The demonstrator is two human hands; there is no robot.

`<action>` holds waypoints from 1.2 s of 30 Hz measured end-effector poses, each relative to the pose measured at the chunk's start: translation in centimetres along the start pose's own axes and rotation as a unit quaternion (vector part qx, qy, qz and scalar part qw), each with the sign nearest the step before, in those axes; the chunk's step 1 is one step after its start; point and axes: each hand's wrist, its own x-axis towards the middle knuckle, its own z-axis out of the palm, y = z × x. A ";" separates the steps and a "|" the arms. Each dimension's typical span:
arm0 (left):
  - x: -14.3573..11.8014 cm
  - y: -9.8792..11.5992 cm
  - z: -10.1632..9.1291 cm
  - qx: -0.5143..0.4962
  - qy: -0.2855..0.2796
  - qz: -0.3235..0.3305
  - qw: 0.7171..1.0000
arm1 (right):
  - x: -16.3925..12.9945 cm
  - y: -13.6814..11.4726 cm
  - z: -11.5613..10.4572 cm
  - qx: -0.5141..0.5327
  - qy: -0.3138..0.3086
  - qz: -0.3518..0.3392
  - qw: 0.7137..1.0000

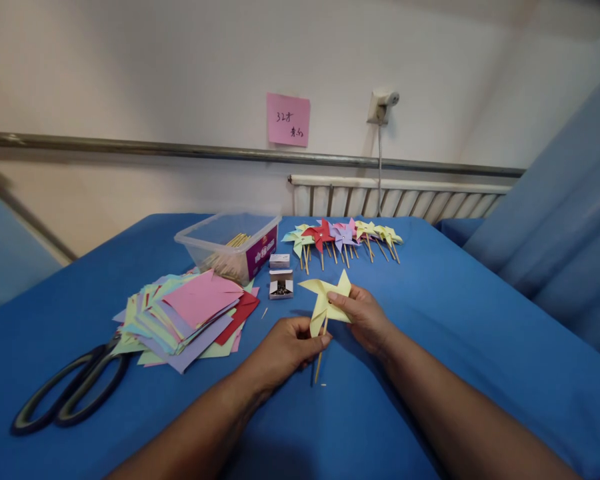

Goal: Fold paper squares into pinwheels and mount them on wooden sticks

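A pale yellow paper pinwheel (pixel 321 298) on a thin wooden stick (pixel 319 363) is held up between my two hands, above the blue table cover (pixel 380 427). My left hand (pixel 295 343) is closed around the stick just below the paper blades. With thumb and fingers, my right hand (pixel 363 313) pinches the pinwheel near its centre on the right side; the fingers behind the paper are hidden. Just past my left hand stands a small open box (pixel 281 285) with small metal-looking pieces inside. Behind it is a second small box (pixel 279 261).
Left of my hands lies a pile of coloured paper squares (pixel 200 300), with black-handled scissors (pixel 75 387) beside it. A clear plastic tub (pixel 200 243) holds wooden sticks. Several finished pinwheels (pixel 343 235) lie at the back edge, before a radiator (pixel 400 198). Blue curtains (pixel 555 207) hang at right.
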 end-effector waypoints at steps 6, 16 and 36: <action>0.2 -0.2 0.1 -0.027 0.014 -0.005 1.000 | 0.3 0.2 -0.3 0.010 0.023 0.007 1.000; 0.9 0.2 -1.0 -0.083 0.156 0.040 0.983 | 0.5 1.1 -0.3 0.038 0.043 0.063 0.996; 1.4 0.6 -2.0 -0.049 0.185 0.036 0.981 | 2.3 1.8 -1.0 -0.314 0.165 -0.056 0.933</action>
